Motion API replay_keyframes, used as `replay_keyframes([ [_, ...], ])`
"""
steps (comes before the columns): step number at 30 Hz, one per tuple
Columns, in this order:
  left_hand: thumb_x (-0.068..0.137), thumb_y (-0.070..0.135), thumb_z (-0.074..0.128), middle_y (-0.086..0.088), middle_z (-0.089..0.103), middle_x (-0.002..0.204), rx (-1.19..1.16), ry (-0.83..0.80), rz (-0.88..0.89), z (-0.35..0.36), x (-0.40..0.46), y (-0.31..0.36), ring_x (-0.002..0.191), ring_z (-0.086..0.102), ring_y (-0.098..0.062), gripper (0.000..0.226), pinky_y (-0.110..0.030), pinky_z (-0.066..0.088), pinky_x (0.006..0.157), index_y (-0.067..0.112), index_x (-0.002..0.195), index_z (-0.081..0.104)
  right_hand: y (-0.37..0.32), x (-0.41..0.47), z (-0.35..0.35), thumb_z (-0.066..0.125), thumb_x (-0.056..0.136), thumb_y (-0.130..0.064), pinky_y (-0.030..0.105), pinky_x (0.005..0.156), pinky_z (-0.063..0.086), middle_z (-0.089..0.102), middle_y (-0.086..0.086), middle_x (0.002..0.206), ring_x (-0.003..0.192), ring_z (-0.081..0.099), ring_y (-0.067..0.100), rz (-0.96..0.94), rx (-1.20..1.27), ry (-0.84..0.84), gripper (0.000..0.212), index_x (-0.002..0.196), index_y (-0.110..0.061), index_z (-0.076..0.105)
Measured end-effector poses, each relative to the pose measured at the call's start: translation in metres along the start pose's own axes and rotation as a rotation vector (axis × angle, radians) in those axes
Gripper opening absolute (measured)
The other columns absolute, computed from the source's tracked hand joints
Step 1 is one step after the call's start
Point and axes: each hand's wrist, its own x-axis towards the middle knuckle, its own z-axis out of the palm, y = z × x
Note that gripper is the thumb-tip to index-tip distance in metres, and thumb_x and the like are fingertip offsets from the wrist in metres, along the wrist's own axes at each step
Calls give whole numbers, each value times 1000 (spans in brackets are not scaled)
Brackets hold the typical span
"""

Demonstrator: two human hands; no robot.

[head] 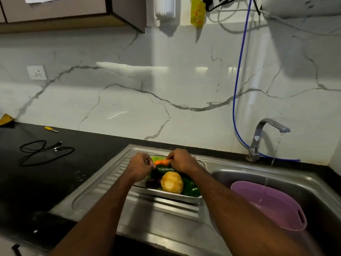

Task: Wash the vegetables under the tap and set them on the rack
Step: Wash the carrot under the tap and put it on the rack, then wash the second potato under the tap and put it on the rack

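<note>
Apparently both hands, left and right, pinch the carrot by its ends over the rack, likely laying it flat among vegetables; tap runs right.

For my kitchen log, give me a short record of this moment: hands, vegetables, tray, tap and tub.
left hand: pinches the carrot's left end
right hand: grips the carrot's right end
carrot: held over the steel tray
steel tray: on the drainboard; holds potato, cucumber, green pepper
tap: running
purple tub: in the sink, catching water
</note>
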Motion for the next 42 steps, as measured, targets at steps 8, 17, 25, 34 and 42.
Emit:
replay_keyframes([
  [8,84,8,73,0,67,73,-85,45,95,6,9,40,67,59,-9,8,-13,41,54,11,79,68,18,-7,-16,74,91,-38,38,101,51,74,-7,118,110,66,16,24,117,85,29,118,-28,76],
  [17,81,10,77,10,60,63,-184,-24,300,102,18,153,59,53,1,8,-3,39,54,10,78,70,133,-68,-65,72,86,-22,24,72,50,70,-8,70,68,65,8,228,238,364,12,74,-24,75],
  [25,78,4,74,8,56,59,-217,-282,286,252,-6,189,53,49,-3,13,-7,36,50,15,77,67,293,-150,-47,66,87,-12,37,65,51,66,-1,63,63,62,18,610,229,347,22,65,-14,66],
  [34,90,24,67,-13,63,129,312,-556,191,369,4,165,120,59,-26,36,-33,46,101,9,122,63,330,-133,-49,66,84,-16,34,72,54,72,6,69,69,68,22,696,310,277,18,65,-14,68],
  [42,100,22,49,-13,54,143,910,-602,253,418,-14,165,133,51,-35,41,-50,47,100,11,139,53,333,-131,-48,61,83,-29,44,89,58,75,4,86,88,71,25,747,269,229,15,83,-19,73],
])
